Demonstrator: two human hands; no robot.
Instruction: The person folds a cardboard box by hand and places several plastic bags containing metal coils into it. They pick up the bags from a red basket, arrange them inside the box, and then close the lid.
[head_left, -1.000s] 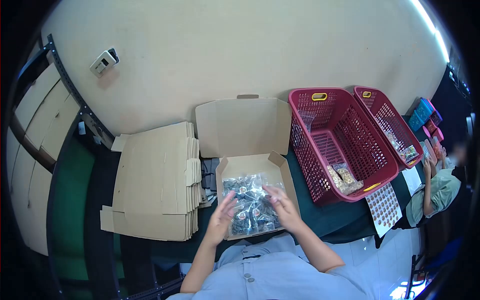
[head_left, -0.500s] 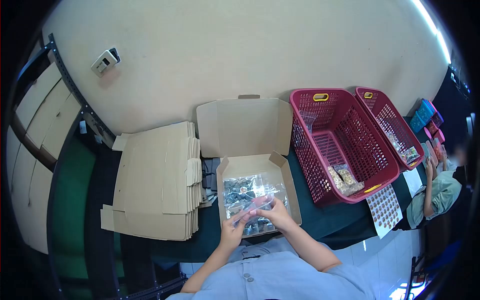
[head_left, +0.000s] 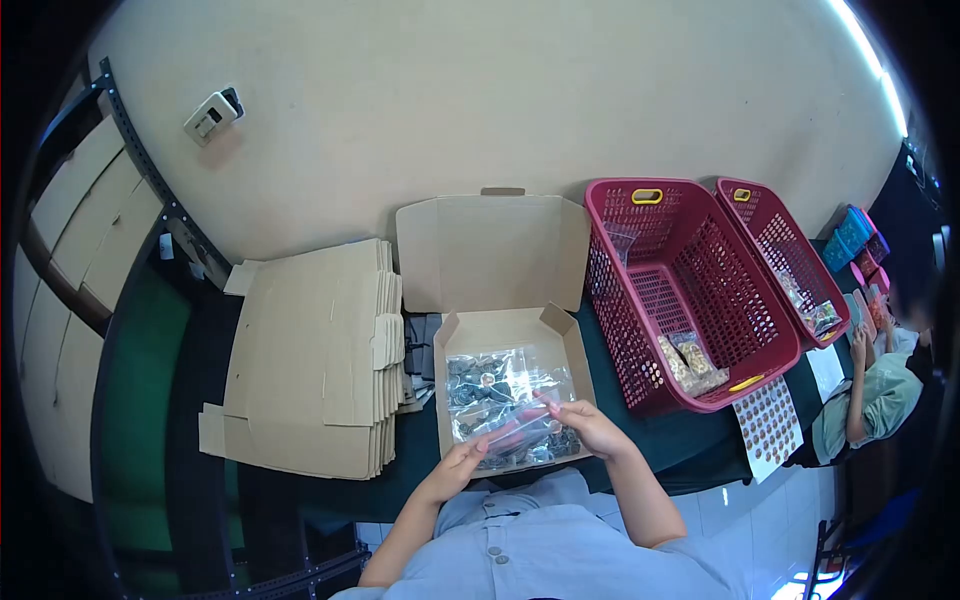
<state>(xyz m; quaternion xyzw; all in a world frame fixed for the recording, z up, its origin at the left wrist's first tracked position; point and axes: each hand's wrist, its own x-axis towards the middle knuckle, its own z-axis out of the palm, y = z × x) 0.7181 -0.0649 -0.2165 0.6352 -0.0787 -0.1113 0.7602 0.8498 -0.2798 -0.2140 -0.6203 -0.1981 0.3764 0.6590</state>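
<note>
An open cardboard box [head_left: 500,330] sits in front of me on the dark green table, its lid flap standing up at the back. Several clear packets of dark round pieces [head_left: 490,385] fill it. My left hand [head_left: 456,467] and my right hand [head_left: 590,427] hold a clear plastic bag [head_left: 520,428] stretched between them over the box's near edge. Each hand pinches one end of the bag.
A stack of flat cardboard blanks [head_left: 310,360] lies to the left. Two red baskets [head_left: 690,290] [head_left: 790,255] with snack packets stand to the right, a sheet of round stickers [head_left: 768,425] in front. Another person [head_left: 875,395] sits at the far right.
My hands moved from hovering over the packets to pinching a clear bag, then drew apart, stretching it across the box's near edge.
</note>
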